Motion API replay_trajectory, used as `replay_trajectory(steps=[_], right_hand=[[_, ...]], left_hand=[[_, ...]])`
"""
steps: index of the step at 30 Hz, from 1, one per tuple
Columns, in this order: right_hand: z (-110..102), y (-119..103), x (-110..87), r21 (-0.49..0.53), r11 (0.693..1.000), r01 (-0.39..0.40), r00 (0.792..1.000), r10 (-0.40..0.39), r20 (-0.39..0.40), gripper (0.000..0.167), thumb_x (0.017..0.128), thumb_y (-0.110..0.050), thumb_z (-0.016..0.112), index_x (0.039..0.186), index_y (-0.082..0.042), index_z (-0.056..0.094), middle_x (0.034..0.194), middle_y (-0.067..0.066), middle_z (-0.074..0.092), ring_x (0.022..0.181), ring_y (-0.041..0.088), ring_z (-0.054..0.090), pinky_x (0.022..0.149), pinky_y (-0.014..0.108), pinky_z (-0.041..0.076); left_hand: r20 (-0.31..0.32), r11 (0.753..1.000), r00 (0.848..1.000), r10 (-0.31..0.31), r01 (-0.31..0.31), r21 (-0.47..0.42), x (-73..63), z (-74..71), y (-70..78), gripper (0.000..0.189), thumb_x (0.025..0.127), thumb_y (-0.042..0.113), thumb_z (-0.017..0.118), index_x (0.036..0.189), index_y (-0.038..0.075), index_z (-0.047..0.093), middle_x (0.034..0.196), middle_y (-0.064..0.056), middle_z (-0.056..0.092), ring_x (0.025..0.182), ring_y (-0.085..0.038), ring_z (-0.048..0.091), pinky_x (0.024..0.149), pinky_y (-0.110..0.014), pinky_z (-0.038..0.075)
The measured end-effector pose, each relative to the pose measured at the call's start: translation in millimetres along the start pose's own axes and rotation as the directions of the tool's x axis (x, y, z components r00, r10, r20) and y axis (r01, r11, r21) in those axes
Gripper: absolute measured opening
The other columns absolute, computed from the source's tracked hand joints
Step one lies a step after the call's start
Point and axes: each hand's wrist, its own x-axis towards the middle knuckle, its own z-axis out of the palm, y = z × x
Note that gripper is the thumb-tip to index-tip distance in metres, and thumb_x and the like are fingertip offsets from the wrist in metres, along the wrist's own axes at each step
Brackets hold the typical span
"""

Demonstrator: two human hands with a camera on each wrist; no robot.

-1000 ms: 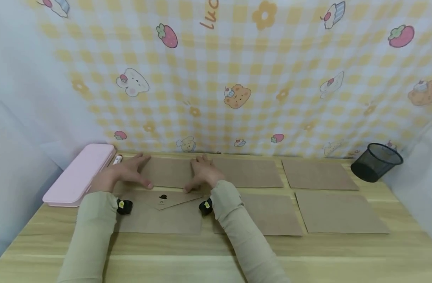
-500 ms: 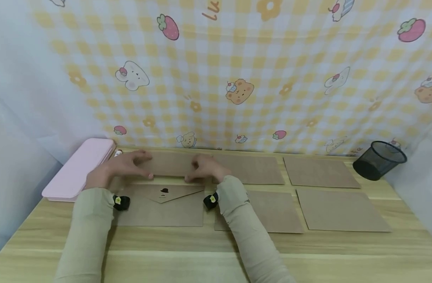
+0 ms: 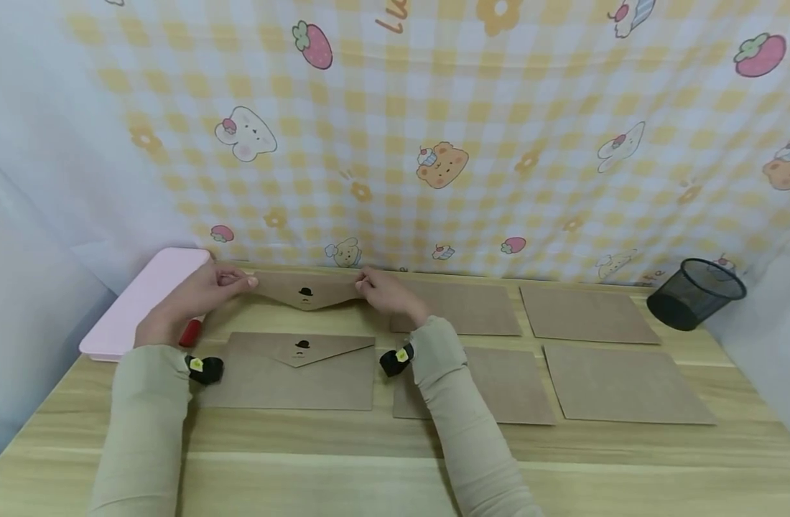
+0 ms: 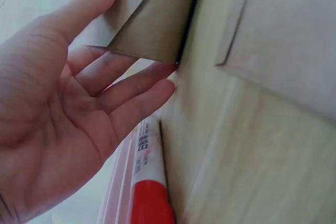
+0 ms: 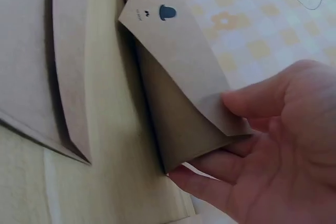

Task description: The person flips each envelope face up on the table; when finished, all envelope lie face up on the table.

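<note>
A brown paper envelope point(image 3: 285, 287) is tilted up at the back left of the table, its pointed flap with a hat print facing me. My left hand point(image 3: 194, 296) pinches its left end, thumb on the flap and fingers behind, as the left wrist view shows. At the other end my right hand point(image 3: 388, 293) pinches the envelope point(image 5: 178, 77) the same way. Just in front lies another envelope point(image 3: 291, 380), hat-printed flap on top. Below my left hand, a marker point(image 4: 149, 177) with a red cap lies beside the pink case.
A pink case point(image 3: 146, 301) stands at the back left. Several more brown envelopes point(image 3: 628, 384) lie flat in two rows to the right. A black mesh pen holder point(image 3: 686, 294) leans at the back right. A yellow checked cloth point(image 3: 382, 143) hangs behind.
Both hands have lifted and turned the back-left envelope, so its plain side no longer faces me and the hat-printed flap shows. The red cap of the marker has come into view.
</note>
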Motion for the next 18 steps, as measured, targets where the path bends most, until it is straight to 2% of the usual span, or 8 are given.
replay_trajectory(steps=[2,3,4,7,10,14,18], right_hand=[[1,0,-0.4,0.014,1.0,-0.01,0.999,0.011,-0.054,0.015,0.1,-0.011,0.038,0.098,-0.001,0.048,0.075,0.006,0.047,0.061,0.015,0.04,0.057,0.024,0.036],[2,1,0.0,0.012,1.0,-0.012,0.996,0.013,-0.084,0.013,0.1,-0.011,0.039,0.098,-0.001,0.047,0.075,0.006,0.047,0.062,0.015,0.041,0.057,0.023,0.036],[3,1,0.2,0.013,1.0,-0.009,0.994,0.011,-0.113,0.011,0.1,-0.011,0.041,0.094,-0.002,0.044,0.073,0.004,0.044,0.062,0.015,0.041,0.057,0.023,0.036],[6,2,1.0,-0.014,1.0,0.008,0.981,-0.01,-0.193,0.01,0.098,-0.007,0.045,0.09,-0.003,0.04,0.074,0.004,0.044,0.065,0.015,0.043,0.058,0.023,0.037],[8,2,1.8,-0.054,0.996,0.068,0.965,-0.079,-0.252,0.007,0.095,0.003,0.044,0.09,-0.002,0.046,0.083,0.008,0.05,0.073,0.017,0.048,0.064,0.024,0.042],[9,2,0.6,-0.086,0.985,0.147,0.932,-0.168,-0.322,0.019,0.091,0.01,0.044,0.09,-0.001,0.059,0.095,0.01,0.059,0.086,0.019,0.056,0.076,0.025,0.046],[9,4,-1.2,-0.077,0.984,0.161,0.913,-0.178,-0.367,0.025,0.093,0.007,0.044,0.094,-0.003,0.067,0.101,0.006,0.064,0.095,0.018,0.059,0.079,0.025,0.046]], left_hand=[[-0.033,1.0,0.999,0.006,-0.007,-0.022,-0.7,0.7,0.2,0.047,0.092,0.038,0.057,0.101,-0.007,0.045,0.06,-0.001,0.044,0.061,-0.014,0.041,0.06,-0.028,0.037],[-0.054,1.0,0.999,-0.003,0.001,-0.021,-1.0,1.5,1.2,0.048,0.091,0.039,0.057,0.1,-0.005,0.04,0.061,-0.001,0.043,0.059,-0.014,0.04,0.057,-0.029,0.036],[-0.07,1.0,0.997,-0.014,0.012,-0.023,-0.7,2.3,2.0,0.048,0.091,0.04,0.057,0.097,-0.003,0.035,0.059,0.001,0.035,0.055,-0.013,0.033,0.053,-0.029,0.033],[-0.129,0.999,0.991,-0.031,0.029,-0.017,0.7,5.3,4.4,0.049,0.091,0.04,0.058,0.085,0.002,0.028,0.056,0.002,0.029,0.049,-0.011,0.027,0.047,-0.029,0.028],[-0.188,1.0,0.982,-0.027,0.027,-0.003,2.5,8.7,7.1,0.052,0.09,0.042,0.058,0.073,0.007,0.023,0.054,0.003,0.023,0.047,-0.011,0.023,0.048,-0.029,0.026],[-0.277,1.0,0.961,0.0,0.007,0.024,2.2,12.5,9.2,0.056,0.089,0.044,0.059,0.065,0.009,0.023,0.054,0.002,0.022,0.051,-0.016,0.025,0.053,-0.03,0.027],[-0.342,0.999,0.94,0.014,0.002,0.047,0.2,13.8,8.9,0.054,0.089,0.044,0.06,0.058,0.007,0.034,0.05,0.002,0.032,0.051,-0.017,0.033,0.056,-0.029,0.033]])
